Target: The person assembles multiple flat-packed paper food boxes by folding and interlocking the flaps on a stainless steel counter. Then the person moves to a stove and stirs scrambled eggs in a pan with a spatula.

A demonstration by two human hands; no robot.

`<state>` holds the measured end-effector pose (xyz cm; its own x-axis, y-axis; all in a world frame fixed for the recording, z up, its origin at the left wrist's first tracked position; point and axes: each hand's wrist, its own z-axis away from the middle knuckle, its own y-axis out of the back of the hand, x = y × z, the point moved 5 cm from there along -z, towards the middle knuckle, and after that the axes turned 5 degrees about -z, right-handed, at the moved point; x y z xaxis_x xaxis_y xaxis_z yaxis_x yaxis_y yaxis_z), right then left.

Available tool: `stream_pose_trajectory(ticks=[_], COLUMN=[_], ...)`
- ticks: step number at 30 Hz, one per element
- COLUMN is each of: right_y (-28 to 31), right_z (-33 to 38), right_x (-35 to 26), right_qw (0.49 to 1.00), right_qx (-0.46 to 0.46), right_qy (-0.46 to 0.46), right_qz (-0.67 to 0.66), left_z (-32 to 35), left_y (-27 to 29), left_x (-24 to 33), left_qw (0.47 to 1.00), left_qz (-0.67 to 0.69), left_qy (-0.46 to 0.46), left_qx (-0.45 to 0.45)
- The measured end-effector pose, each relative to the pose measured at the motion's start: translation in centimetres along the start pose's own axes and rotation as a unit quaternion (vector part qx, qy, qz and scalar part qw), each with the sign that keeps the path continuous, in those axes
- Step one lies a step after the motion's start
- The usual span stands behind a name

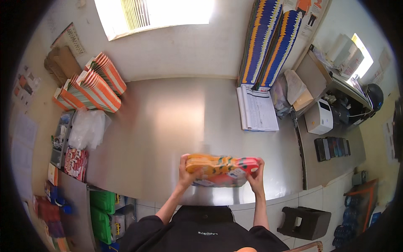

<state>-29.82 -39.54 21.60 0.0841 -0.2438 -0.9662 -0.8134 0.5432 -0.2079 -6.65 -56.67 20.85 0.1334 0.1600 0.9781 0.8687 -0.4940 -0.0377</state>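
Black-sleeved forearms rose to orange-and-pink snack pack (221, 170), pinched endwise between closed fingers of left hand (185, 173) and right hand (257, 175), above steel table (168, 126); glossy film might slip free

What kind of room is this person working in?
Probably a packing or stock room: a steel worktable, stacks of flat printed packaging against the wall, and a label printer. Both hands hold a colourful packet.
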Motion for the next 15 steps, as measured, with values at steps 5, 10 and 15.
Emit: stream_pose_trajectory(ticks=[5,10,15], right_y=[-0.5,-1.0,-2.0], right_z=[1.8,2.4,1.6], right_x=[-1.1,-1.2,-2.8], right_qw=[0.997,0.998,0.983], right_qx=[-0.066,0.023,0.032], right_qy=[0.004,-0.006,0.132], right_qz=[0.048,0.053,0.127], left_z=[3.2,4.6,1.8], left_y=[0.4,0.9,2.4], left_x=[-0.5,-0.6,0.0], left_qw=[0.996,0.980,0.987], left_qz=[-0.013,-0.183,-0.136], left_qy=[-0.069,-0.072,-0.065], left_qx=[-0.048,0.014,0.060])
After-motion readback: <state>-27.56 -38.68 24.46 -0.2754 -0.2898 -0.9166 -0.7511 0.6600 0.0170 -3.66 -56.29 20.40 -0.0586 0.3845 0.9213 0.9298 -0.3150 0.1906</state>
